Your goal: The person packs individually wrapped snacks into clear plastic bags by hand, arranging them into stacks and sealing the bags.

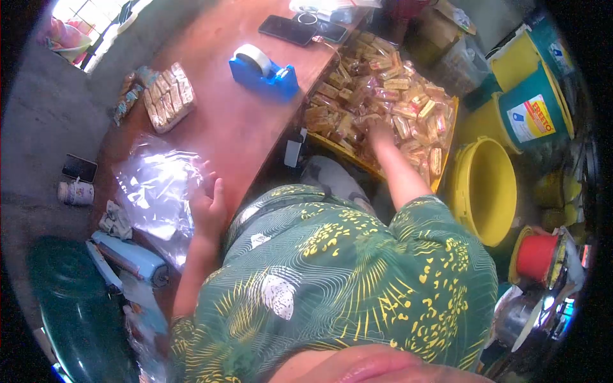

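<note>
My left hand rests at the table's near edge with its fingers apart, beside a stack of clear plastic bags. My right hand reaches into a yellow crate heaped with small wrapped snack packs; its fingertips are among the packs, and what they hold, if anything, is hidden. On the brown table a packed bundle of snacks lies at the left. A blue tape dispenser with a white roll stands further right.
Phones with a cable lie at the table's far end. Yellow bucket and green tub stand at the right. A light blue device and a dark green lidded container are at the lower left.
</note>
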Motion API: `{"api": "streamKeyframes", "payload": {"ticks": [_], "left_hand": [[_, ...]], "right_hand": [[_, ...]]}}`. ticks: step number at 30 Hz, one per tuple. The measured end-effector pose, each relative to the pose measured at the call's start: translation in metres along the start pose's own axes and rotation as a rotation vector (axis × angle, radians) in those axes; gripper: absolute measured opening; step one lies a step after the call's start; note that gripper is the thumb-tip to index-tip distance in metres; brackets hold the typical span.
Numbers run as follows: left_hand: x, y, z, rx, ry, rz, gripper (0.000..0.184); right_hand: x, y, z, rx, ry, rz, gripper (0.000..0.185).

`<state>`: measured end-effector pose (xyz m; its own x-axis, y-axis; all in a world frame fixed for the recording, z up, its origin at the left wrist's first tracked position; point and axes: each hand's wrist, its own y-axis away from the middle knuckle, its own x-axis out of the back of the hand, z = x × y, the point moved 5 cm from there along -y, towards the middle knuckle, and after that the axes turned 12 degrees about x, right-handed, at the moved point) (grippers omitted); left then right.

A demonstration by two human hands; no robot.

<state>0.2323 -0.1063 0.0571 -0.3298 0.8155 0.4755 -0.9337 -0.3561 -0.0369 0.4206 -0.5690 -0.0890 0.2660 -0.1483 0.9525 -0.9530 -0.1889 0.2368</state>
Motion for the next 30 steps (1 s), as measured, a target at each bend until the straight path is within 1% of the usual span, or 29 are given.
{"api": "streamKeyframes", "payload": {"ticks": [3, 5, 6, 7, 8, 9, 11, 12, 14, 16, 17, 19, 20, 22, 23, 25, 27, 30], "left_hand": [[0.003, -0.001, 0.006, -0.038, -0.023, 0.016, 0.066], [0.002, 0.005, 0.022, -0.026, -0.021, 0.022, 0.067], [0.002, 0.004, 0.020, -0.080, -0.089, 0.034, 0.066], [0.001, -0.001, 0.017, -0.137, -0.153, 0.046, 0.066], [-0.001, -0.002, 0.013, -0.134, -0.156, 0.041, 0.065], [-0.003, -0.003, 0.019, -0.132, -0.159, 0.035, 0.065], [-0.006, 0.004, 0.030, -0.002, -0.049, -0.010, 0.063], [-0.007, 0.004, 0.030, 0.005, -0.022, -0.011, 0.063], [-0.009, 0.005, 0.029, 0.025, 0.032, -0.017, 0.064], [-0.007, 0.006, 0.033, -0.009, 0.004, -0.021, 0.063], [-0.006, 0.005, 0.033, -0.024, -0.010, -0.024, 0.063], [-0.006, 0.005, 0.030, -0.069, -0.130, -0.021, 0.063], [-0.006, 0.005, 0.029, -0.093, -0.190, -0.023, 0.063], [-0.005, 0.007, 0.035, -0.041, -0.114, -0.034, 0.062], [-0.004, 0.007, 0.037, -0.018, -0.077, -0.037, 0.062], [0.002, 0.004, 0.028, -0.034, -0.030, -0.048, 0.062], [0.003, 0.004, 0.018, -0.042, -0.012, -0.046, 0.062], [0.006, 0.004, 0.012, -0.071, -0.057, -0.027, 0.062]], "right_hand": [[-0.003, -0.001, -0.015, -0.001, 0.240, 0.336, 0.041], [-0.015, -0.024, -0.035, 0.134, 0.287, 0.215, 0.043], [-0.017, -0.035, -0.039, 0.199, 0.314, 0.154, 0.044], [-0.028, -0.045, -0.039, 0.301, 0.349, 0.197, 0.042], [-0.041, -0.054, -0.041, 0.403, 0.384, 0.243, 0.041], [-0.039, -0.053, -0.050, 0.506, 0.419, 0.291, 0.039], [-0.031, -0.056, -0.044, 0.445, 0.270, 0.269, 0.035], [-0.025, -0.056, -0.044, 0.413, 0.198, 0.257, 0.033], [-0.039, -0.073, -0.029, 0.437, 0.213, 0.224, 0.029], [-0.029, -0.072, -0.012, 0.324, -0.209, 0.275, 0.028], [-0.026, -0.070, 0.006, 0.179, -0.638, 0.329, 0.029], [0.043, -0.019, -0.012, 0.292, -0.467, 0.731, 0.031], [0.041, -0.018, -0.004, 0.282, -0.554, 0.757, 0.035], [0.039, -0.019, 0.022, 0.263, -0.730, 0.814, 0.043], [0.035, -0.017, 0.030, 0.256, -0.702, 0.758, 0.042], [0.026, 0.005, 0.021, 0.119, -0.571, 0.614, 0.041], [-0.026, -0.004, 0.050, 0.086, -0.439, 0.520, 0.036], [-0.039, 0.003, 0.041, 0.047, -0.274, 0.272, 0.041]]}}
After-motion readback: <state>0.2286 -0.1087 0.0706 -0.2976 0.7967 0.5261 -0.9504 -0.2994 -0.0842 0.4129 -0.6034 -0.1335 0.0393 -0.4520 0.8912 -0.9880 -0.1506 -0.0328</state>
